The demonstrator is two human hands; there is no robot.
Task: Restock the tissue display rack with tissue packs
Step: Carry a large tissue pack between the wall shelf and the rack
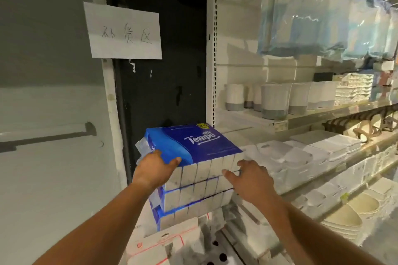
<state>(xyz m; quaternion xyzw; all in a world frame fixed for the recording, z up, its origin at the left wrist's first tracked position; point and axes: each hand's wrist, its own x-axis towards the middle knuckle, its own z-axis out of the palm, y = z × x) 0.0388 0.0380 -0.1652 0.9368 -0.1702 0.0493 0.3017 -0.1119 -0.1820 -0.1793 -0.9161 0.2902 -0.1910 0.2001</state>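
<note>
A stack of three blue-and-white Tempo tissue packs stands in front of me, below a paper sign. The top tissue pack [200,146] shows its blue printed face upward. My left hand [156,168] grips its near left corner, thumb on the blue top and fingers curled round the left end. My right hand [251,178] holds the near right corner, fingers wrapped against the white side. Two more tissue packs [193,198] lie under it, partly hidden by my arms.
A white shelving rack [212,54] stands to the right with pale cups [275,101], white boxed goods [297,157] and slippers [353,208]. Clear bagged items [305,17] hang above. White cartons [172,243] lie below the stack. A handwritten sign [123,31] hangs on the dark wall.
</note>
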